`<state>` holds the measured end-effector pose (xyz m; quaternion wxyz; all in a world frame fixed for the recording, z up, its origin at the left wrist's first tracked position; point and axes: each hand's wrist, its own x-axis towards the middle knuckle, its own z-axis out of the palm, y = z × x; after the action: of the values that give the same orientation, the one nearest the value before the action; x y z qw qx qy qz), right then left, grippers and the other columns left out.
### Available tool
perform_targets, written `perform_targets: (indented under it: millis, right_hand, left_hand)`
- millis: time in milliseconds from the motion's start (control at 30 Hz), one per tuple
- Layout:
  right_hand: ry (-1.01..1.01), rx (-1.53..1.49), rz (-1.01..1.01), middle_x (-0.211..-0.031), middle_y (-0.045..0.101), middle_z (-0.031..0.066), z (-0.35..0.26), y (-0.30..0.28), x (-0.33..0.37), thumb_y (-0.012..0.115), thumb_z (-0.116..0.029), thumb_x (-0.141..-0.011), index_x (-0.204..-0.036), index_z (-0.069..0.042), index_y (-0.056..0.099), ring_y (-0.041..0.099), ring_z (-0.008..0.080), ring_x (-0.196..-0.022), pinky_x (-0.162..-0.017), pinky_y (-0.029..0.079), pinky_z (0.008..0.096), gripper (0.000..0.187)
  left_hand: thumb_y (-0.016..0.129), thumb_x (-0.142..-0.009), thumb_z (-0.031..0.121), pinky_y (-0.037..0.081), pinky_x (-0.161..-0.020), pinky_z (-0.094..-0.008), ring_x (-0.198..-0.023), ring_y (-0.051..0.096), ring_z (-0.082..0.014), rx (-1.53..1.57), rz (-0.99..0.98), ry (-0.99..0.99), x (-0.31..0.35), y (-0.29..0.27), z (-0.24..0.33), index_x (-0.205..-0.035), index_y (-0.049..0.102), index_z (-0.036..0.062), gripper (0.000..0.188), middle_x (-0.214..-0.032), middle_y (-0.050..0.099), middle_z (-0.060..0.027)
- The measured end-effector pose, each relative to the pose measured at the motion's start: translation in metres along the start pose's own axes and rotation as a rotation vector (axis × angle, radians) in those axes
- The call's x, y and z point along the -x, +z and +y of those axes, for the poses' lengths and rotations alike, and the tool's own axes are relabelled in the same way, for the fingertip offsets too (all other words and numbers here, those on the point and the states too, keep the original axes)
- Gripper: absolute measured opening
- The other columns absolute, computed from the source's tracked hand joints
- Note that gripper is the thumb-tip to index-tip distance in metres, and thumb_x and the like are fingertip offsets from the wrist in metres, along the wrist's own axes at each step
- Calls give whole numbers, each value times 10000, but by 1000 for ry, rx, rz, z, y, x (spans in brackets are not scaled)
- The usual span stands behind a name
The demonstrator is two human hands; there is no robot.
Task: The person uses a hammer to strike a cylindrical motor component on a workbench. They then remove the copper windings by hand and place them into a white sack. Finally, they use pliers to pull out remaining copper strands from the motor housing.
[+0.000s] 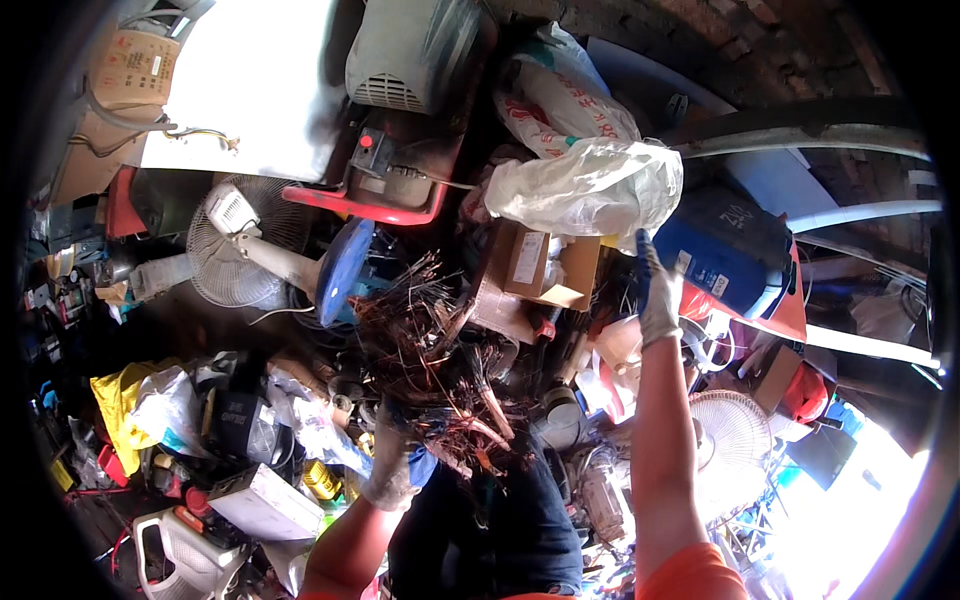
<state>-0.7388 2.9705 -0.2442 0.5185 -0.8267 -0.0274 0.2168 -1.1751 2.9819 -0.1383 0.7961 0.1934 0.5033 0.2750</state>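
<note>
A large tangle of reddish-brown wires (pixel 430 350), probably copper, rises in front of my legs. My left hand (pixel 397 462), in a pale glove with blue on it, is closed around the lower part of the tangle; the wires hide most of its fingers. My right arm reaches forward. The gloved right hand (pixel 659 298) has its fingers stretched out, the tips at the lower edge of a white plastic bag (pixel 590 190). Whether they pinch the bag's edge is not clear. Just left of that hand, an open cardboard box (pixel 565 275) stands under the bag.
Scrap crowds both sides: a standing fan (pixel 240 240), a red-framed machine (pixel 385 190), a blue box-shaped case (pixel 715 250), another fan guard (pixel 735 445), a white plastic stool (pixel 180 555) and a white metal box (pixel 265 500). Long pale strips (pixel 860 215) jut in from the right.
</note>
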Motion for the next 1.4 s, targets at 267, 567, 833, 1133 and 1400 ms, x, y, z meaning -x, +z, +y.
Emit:
perform_targets:
  millis: [267,567,833,1133,1400]
  right_hand:
    - [-441,788,256,-824,689,243,-61,6,-67,689,-360,-802,-910,2,709,677,423,-771,-688,534,471,378]
    - [-1242,1328,0,-892,689,191,-282,40,-85,646,-335,-839,-1096,-92,666,675,343,-808,-729,536,455,354]
    - [-988,485,66,-1117,646,204,-212,51,-33,715,-168,-776,-1434,-51,375,662,355,-978,-871,534,390,750]
    - [-1048,788,174,-1205,588,184,-102,36,19,803,-374,-691,-1356,-123,514,514,342,-1173,-1074,312,488,768]
    - [-694,1053,-895,-1163,653,119,-66,41,82,641,-322,-801,-1165,-111,661,566,305,-1134,-1059,365,394,422]
  left_hand:
    - [704,-865,264,545,-918,-450,-1054,633,-290,54,-35,24,6,10,35,-1289,482,4,544,-1174,620,-149]
    - [636,-898,191,572,-863,-429,-998,658,-286,32,3,-76,-2,-69,6,-1216,536,-29,399,-1135,636,-164]
    - [633,-910,262,555,-896,-434,-1025,643,-285,218,-74,-31,23,30,38,-1209,539,-18,421,-1152,627,-147]
    - [642,-912,283,568,-851,-395,-986,656,-255,-144,-77,-39,18,-40,19,-1288,465,9,497,-1158,619,-145]
    - [680,-872,394,536,-914,-492,-1042,630,-322,-130,-156,27,33,9,53,-1249,513,9,564,-1195,595,-170]
